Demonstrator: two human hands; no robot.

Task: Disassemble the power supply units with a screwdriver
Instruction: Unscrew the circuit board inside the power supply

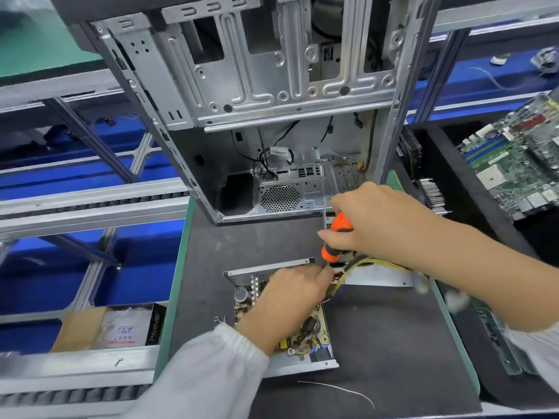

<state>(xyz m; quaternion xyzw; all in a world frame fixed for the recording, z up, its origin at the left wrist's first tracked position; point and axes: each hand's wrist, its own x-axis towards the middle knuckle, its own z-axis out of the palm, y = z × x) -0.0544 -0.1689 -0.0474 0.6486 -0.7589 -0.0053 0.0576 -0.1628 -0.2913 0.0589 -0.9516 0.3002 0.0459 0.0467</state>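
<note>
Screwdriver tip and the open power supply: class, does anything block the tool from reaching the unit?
Nothing visible blocks it. The right hand holds the screwdriver down at the power supply; the left hand steadies the shaft, hiding the tip. Yellow wires pass beside.

2 bare hands, the left hand [290, 294] and right hand [372, 222]; white sleeves [211, 367], the left cuff apparently elasticated and gathered.
</note>
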